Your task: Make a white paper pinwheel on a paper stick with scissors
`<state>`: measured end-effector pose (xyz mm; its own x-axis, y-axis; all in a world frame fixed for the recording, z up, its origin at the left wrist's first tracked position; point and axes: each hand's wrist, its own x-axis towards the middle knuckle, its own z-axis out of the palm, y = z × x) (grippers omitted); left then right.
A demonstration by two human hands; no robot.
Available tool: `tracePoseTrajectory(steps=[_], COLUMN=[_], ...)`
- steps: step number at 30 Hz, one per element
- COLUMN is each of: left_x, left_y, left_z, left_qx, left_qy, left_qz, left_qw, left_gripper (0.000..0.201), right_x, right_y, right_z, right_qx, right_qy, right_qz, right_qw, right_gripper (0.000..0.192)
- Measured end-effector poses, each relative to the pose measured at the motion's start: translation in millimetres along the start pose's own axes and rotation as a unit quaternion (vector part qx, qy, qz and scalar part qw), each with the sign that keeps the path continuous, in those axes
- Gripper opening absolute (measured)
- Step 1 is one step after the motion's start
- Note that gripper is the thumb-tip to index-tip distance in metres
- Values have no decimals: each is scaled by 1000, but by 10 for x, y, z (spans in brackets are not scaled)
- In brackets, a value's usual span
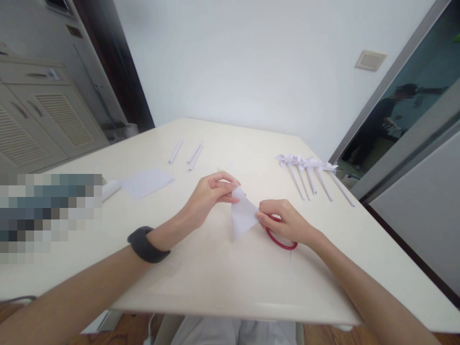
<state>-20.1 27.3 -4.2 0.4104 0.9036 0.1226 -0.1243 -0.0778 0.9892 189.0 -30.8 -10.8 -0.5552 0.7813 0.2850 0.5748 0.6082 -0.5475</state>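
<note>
A small white sheet of paper (pixel 242 214), triangular in outline, hangs between my hands just above the table. My left hand (pixel 215 189) pinches its upper corner between thumb and fingers, with a dark band on that wrist. At the right corner, my right hand (pixel 287 221) is closed on the paper with thumb and forefinger. A red loop, which looks like a scissors handle (pixel 282 243), shows below and around the right fingers. The blades are hidden, and whether the hand bears its weight is unclear. A thin white strip (pixel 292 265) lies below the loop.
Several paper pinwheels on rolled sticks (pixel 311 175) lie at the right. Rolled paper tubes (pixel 176 152) and flat white sheets (pixel 147 183) rest on the left of the table (pixel 215 282). A wall stands behind; another person (pixel 377 120) shows beyond the opening at right.
</note>
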Motion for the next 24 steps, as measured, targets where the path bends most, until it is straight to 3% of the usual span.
tracePoseTrajectory(steps=[12, 24], left_x=[10, -32], left_y=[24, 121], left_z=[-20, 20], left_qx=[-12, 76], left_qy=[-41, -195], left_qz=[10, -76], left_qw=[999, 975], left_gripper=[18, 26], right_x=[2, -19], right_y=[-4, -42], right_z=[-6, -63], right_qx=[17, 80], right_qy=[8, 79], right_qz=[0, 25], right_qw=[1000, 993], right_gripper=[31, 35])
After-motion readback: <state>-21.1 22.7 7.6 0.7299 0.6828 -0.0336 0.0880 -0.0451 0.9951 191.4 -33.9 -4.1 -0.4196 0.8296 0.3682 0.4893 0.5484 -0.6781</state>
